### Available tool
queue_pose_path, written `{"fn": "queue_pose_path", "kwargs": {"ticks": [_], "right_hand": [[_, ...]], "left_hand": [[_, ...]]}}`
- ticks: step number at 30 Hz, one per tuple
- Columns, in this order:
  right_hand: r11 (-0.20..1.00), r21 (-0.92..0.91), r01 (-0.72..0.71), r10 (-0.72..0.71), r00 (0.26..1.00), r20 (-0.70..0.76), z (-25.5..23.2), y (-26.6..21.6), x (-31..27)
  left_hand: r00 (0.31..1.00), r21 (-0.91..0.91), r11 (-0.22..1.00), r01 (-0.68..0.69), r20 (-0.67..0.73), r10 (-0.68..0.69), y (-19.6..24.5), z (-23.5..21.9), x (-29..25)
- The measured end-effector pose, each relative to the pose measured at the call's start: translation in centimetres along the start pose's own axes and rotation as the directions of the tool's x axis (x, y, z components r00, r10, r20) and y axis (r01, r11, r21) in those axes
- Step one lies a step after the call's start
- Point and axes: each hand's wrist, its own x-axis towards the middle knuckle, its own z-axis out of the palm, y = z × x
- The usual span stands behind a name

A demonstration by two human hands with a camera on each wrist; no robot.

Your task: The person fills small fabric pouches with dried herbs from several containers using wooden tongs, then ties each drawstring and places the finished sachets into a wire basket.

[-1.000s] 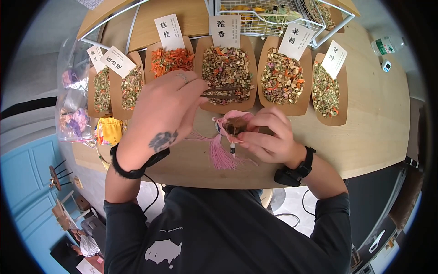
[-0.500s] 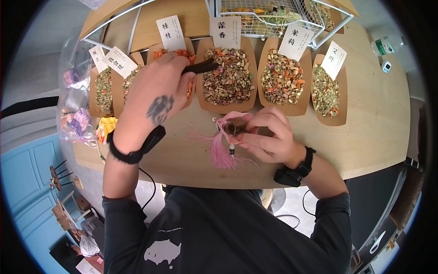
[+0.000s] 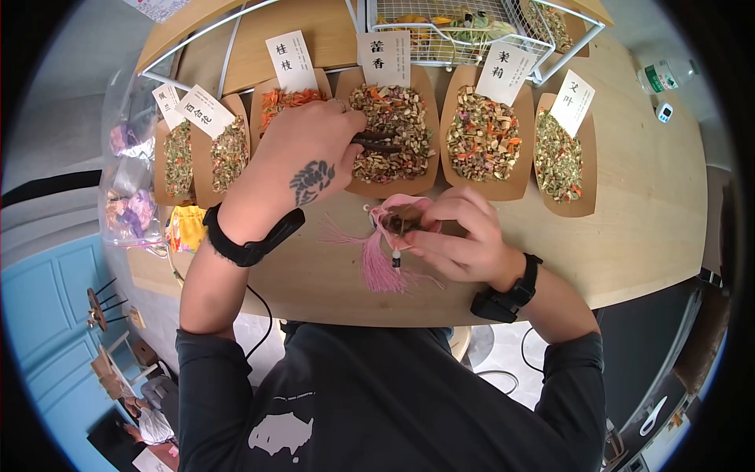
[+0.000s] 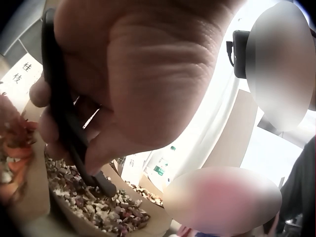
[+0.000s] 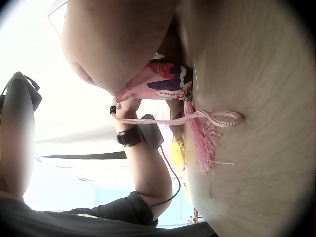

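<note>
My left hand grips dark tongs over the middle paper tray of chopped dried herbs. In the left wrist view the tips of the tongs reach down to the herb pieces, fingers curled round the arms. My right hand pinches the rim of a small pink sachet pouch, holding its mouth open just in front of that tray. Brownish material shows inside the mouth. A pink tassel spreads on the table; the right wrist view shows the pouch's printed side and a looped pink cord.
More herb trays flank the middle one, including an orange-filled tray at left and a mixed tray at right, with paper labels. Behind stands a white wire basket. A yellow pouch lies left; a bottle stands far right.
My left hand first swung left and up over the orange tray with the tongs, then came back right, tongs lowered to the middle tray. My right hand and the pouch stayed nearly still.
</note>
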Motion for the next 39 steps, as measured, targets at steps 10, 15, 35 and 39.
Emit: {"fn": "queue_pose_path", "kwargs": {"ticks": [10,15,35,39], "right_hand": [[1.0,-0.016,0.001,0.0,1.0,0.007,0.0,-0.1,0.0],[1.0,-0.013,0.0,0.0,1.0,0.005,0.0,0.0,0.2],[0.999,-0.029,0.015,-0.015,1.0,0.004,-0.3,0.0,0.1],[0.999,-0.027,0.028,-0.027,1.0,0.013,-0.3,0.0,0.2]], "left_hand": [[0.986,0.124,0.985,-0.123,-0.095,0.135,0.3,1.9,-0.3],[0.981,0.111,0.983,-0.149,-0.106,0.161,0.1,1.7,-0.4],[0.991,-0.263,0.956,-0.132,-0.072,0.117,5.0,-4.0,-5.7],[0.995,-0.255,0.966,-0.042,-0.098,0.017,3.8,-4.3,-5.5]]}}
